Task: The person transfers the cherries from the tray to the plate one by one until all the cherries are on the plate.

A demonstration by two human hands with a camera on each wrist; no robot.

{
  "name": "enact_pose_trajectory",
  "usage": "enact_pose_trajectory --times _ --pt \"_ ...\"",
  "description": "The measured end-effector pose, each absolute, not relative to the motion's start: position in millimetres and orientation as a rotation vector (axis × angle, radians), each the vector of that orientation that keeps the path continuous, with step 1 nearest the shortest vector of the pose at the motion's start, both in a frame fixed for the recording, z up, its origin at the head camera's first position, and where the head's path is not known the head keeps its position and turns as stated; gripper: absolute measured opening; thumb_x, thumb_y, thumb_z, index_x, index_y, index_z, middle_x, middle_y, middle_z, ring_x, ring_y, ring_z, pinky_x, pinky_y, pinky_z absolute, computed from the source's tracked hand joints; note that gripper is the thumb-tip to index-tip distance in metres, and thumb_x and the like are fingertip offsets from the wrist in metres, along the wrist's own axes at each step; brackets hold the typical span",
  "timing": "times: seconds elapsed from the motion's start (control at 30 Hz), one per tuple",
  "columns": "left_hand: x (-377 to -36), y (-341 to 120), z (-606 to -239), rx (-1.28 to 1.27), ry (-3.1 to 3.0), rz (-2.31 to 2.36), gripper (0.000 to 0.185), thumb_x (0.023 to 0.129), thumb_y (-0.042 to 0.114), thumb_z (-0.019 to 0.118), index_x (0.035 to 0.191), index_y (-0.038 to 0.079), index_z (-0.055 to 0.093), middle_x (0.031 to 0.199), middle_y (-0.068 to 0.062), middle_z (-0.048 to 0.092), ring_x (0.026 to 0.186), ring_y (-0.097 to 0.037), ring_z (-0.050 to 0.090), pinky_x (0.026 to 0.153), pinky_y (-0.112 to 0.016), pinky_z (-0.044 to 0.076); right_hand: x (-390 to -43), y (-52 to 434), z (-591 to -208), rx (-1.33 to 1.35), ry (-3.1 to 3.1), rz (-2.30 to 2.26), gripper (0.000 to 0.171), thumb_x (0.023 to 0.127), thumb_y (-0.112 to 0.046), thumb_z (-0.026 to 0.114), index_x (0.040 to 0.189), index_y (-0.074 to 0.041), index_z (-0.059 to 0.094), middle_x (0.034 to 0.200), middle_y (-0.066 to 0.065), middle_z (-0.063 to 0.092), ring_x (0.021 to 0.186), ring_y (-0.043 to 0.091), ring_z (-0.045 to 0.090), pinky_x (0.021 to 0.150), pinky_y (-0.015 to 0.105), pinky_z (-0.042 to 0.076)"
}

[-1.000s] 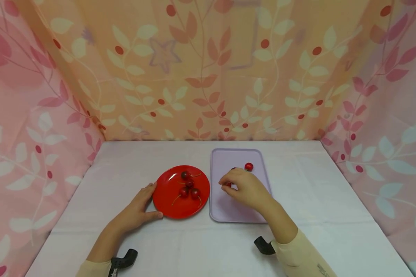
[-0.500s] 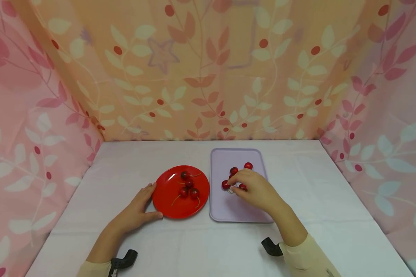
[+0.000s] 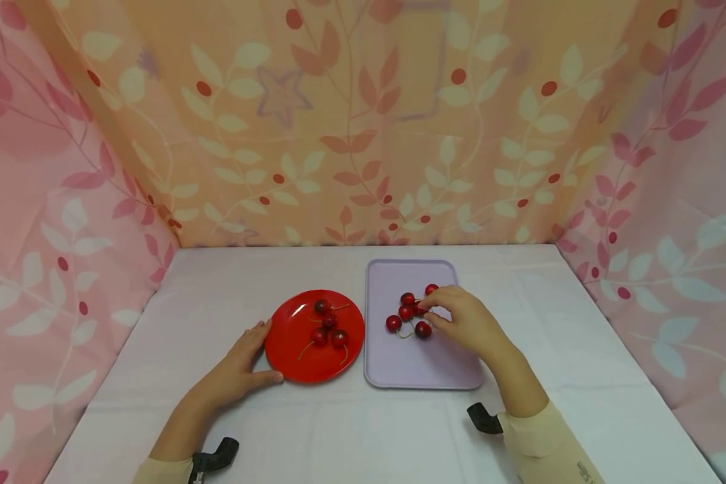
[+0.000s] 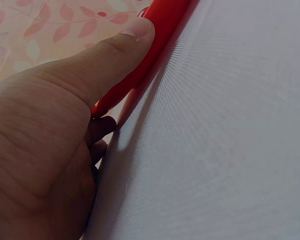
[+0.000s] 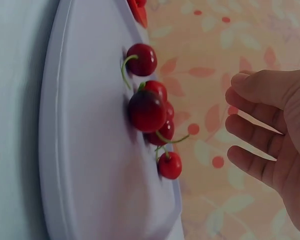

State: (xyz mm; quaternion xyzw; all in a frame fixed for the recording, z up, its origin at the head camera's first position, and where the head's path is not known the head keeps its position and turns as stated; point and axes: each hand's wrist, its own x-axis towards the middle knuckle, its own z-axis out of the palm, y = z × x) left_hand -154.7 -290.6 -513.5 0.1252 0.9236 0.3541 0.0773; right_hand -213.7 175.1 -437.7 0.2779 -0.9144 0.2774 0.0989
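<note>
My left hand (image 3: 237, 368) rests against the left rim of a round red plate (image 3: 284, 356), its thumb along the near edge. In the left wrist view the straight thumb touches the plate's side (image 4: 162, 37). Several dark red cherries (image 3: 340, 337) with stems lie on the plate. Over a pale purple tray (image 3: 393, 370), my right hand (image 3: 468, 321) hovers with fingers loosely bent. Several cherries (image 5: 147, 111) lie grouped on the tray below it. The right wrist view shows nothing between the right thumb and fingers; the head view has its fingertips partly covering cherries.
Plate and tray stand side by side on a white cloth-covered table (image 3: 314, 430), nearly touching. Patterned curtains (image 3: 363, 134) close off the back and both sides. A black wrist-camera mount (image 3: 218, 456) sticks out from each wrist.
The right hand has moved to the right over the tray and uncovered several cherries there. The left hand and the plate have stayed in place.
</note>
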Motion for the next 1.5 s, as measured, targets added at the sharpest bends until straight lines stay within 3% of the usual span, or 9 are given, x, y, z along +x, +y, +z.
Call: enact_pose_trajectory --times 0.7,1.03,1.5 --pt "-156.3 -291.6 -517.0 0.404 2.778 1.063 0.112 0.078 0.053 0.084 0.165 0.017 0.022 0.169 -0.016 0.022 0.156 -0.043 0.014 0.118 -0.071 0.02 -229.1 191.1 -464.6 0.688 -2.805 0.815 0.023 0.089 -0.01 0.077 0.112 -0.013 0.076 0.109 0.003 0.073 0.107 0.026 0.066 0.1 0.051 0.053" --pt "-157.1 -290.9 -517.3 0.381 2.759 1.063 0.114 0.078 0.055 0.084 0.165 0.02 0.02 0.17 -0.013 0.02 0.156 -0.042 0.013 0.117 -0.071 0.024 -232.9 195.7 -474.7 0.681 -2.844 0.835 0.025 0.089 -0.009 0.077 0.114 -0.013 0.075 0.109 0.002 0.074 0.106 0.026 0.067 0.1 0.051 0.053" --pt "-158.1 -291.6 -520.9 0.353 2.763 1.045 0.115 0.076 0.058 0.083 0.166 0.025 0.019 0.171 -0.01 0.019 0.157 -0.041 0.012 0.115 -0.071 0.026 -235.8 199.6 -480.0 0.658 -2.864 0.853 0.013 0.089 -0.008 0.077 0.102 -0.013 0.077 0.1 -0.001 0.075 0.093 0.019 0.068 0.091 0.046 0.057"
